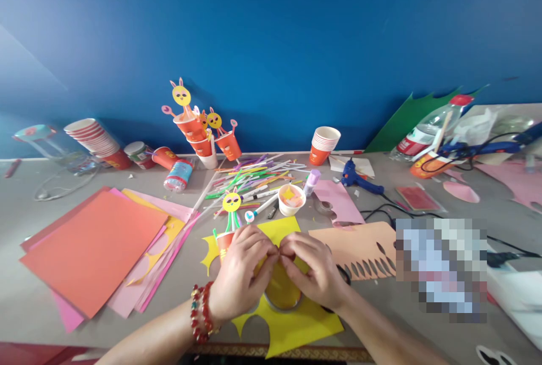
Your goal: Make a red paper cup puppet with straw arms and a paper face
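Observation:
My left hand [245, 269], with a beaded bracelet on its wrist, and my right hand [315, 266] meet fingertip to fingertip in a pinch. Whatever they hold is too small or hidden to make out. Under them lies a cut yellow sheet [305, 325], and a clear tape roll [284, 303] rests on it just below my fingers. Behind my left hand stands an orange paper cup [226, 239], partly hidden, with green pipe cleaners topped by a yellow rabbit face [231, 201]. Black scissor handles [345, 274] show in part beside my right hand.
Coloured sheets [97, 252] are piled at left. Pipe cleaners [254, 176] and a small white cup of paper cutouts [292, 200] lie ahead. Finished rabbit cups [199, 127] stand near the blue wall. A blue glue gun [359, 178] and its cable lie at right, near a bottle [436, 122].

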Tool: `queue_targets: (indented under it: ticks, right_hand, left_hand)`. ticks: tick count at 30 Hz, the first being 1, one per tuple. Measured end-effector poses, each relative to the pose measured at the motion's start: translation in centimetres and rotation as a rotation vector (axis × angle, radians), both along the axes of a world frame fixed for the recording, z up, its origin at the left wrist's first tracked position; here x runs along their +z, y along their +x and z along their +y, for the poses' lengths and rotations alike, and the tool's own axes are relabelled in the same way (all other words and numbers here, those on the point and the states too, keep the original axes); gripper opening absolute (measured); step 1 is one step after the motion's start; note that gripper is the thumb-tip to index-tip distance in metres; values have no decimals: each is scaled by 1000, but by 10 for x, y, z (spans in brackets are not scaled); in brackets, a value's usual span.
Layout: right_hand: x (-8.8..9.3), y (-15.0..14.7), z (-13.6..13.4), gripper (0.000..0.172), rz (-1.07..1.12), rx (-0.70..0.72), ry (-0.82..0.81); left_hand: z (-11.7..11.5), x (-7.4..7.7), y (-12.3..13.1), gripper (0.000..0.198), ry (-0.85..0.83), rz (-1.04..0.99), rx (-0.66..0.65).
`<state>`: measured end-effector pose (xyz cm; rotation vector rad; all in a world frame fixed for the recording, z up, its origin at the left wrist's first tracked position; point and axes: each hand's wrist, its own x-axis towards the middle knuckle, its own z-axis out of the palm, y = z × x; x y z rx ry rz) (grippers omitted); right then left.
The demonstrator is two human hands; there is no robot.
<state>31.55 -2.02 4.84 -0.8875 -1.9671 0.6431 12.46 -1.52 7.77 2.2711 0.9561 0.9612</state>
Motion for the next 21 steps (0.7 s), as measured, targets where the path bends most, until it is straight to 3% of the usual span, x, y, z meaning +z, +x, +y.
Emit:
queue_targets:
  ticks: [21]
  right_hand:
    - [3,-2,-2,12,-16,6,35]
  left_hand:
    - [0,-1,0,14,-80,-7,23]
